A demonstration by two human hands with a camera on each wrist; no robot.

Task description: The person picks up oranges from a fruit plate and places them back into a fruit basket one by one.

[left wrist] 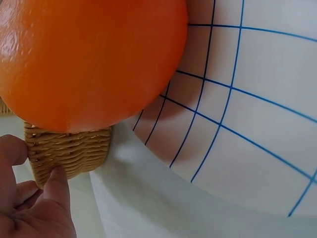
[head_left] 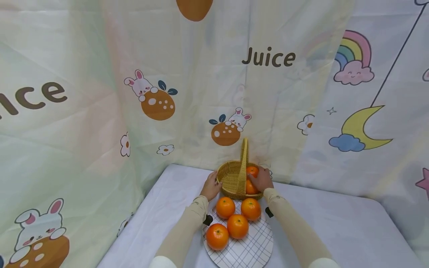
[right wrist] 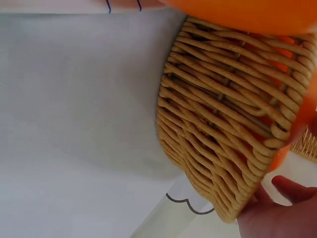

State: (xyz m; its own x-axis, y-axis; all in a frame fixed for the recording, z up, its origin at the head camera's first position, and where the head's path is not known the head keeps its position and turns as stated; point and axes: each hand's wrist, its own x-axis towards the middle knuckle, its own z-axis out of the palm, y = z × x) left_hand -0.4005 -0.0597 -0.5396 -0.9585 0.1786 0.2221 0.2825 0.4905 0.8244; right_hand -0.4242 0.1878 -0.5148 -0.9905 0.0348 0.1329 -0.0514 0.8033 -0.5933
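A wicker basket (head_left: 229, 178) with a tall arched handle (head_left: 244, 163) stands at the back of the table. At its left end my left hand (head_left: 211, 186) grips the rim, fingers against the woven side (left wrist: 74, 153). My right hand (head_left: 263, 179) reaches over the right rim, its fingers curled round the far orange (head_left: 252, 171) inside the basket. A second orange (head_left: 251, 187) lies in front of that one, right of the handle. In the right wrist view the basket's end wall (right wrist: 223, 109) hides part of the right hand (right wrist: 282, 213).
In front of the basket, a white plate (head_left: 253, 245) with blue grid lines bears several oranges (head_left: 238, 226). One (left wrist: 94, 59) looms close in the left wrist view. A printed cloth (head_left: 201, 156) hangs behind the white-covered table (head_left: 321, 223).
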